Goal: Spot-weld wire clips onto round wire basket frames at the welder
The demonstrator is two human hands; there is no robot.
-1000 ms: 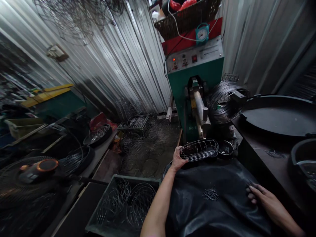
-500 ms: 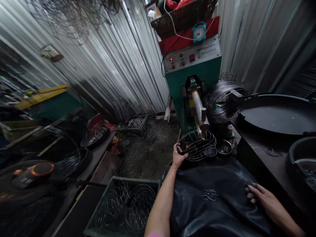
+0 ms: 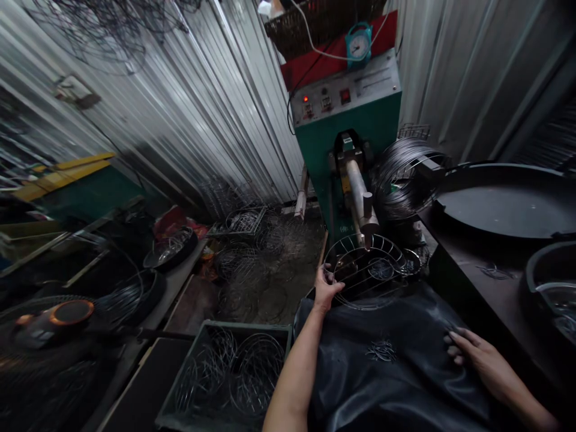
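Observation:
My left hand (image 3: pixel 327 288) is closed on the left rim of a round wire rack (image 3: pixel 369 306), which has parallel bars across it. The rack sits tilted under the metal electrode tip (image 3: pixel 366 240) of a green welding machine (image 3: pixel 315 159); whether they touch I cannot tell. My right hand (image 3: pixel 470 351) rests over the right side of a black apron (image 3: pixel 360 390) on my lap. Its fingers are curled together, and what they hold, if anything, is too small to make out. Between the hands, a small heap of short wire pieces (image 3: pixel 381 350) lies on the apron.
A green crate (image 3: pixel 204 342) of wire rings stands at left. Past the machine hangs a wire coil (image 3: pixel 396 174). A large black pan (image 3: pixel 499 207) and a round tub (image 3: pixel 540 264) are on the right-hand bench. Small dishes (image 3: pixel 411 262) sit beyond the rack.
The wire rack has turned and tilted in my left hand, its near rim now lower and closer to me. My right hand stays almost in place. The view has shifted slightly.

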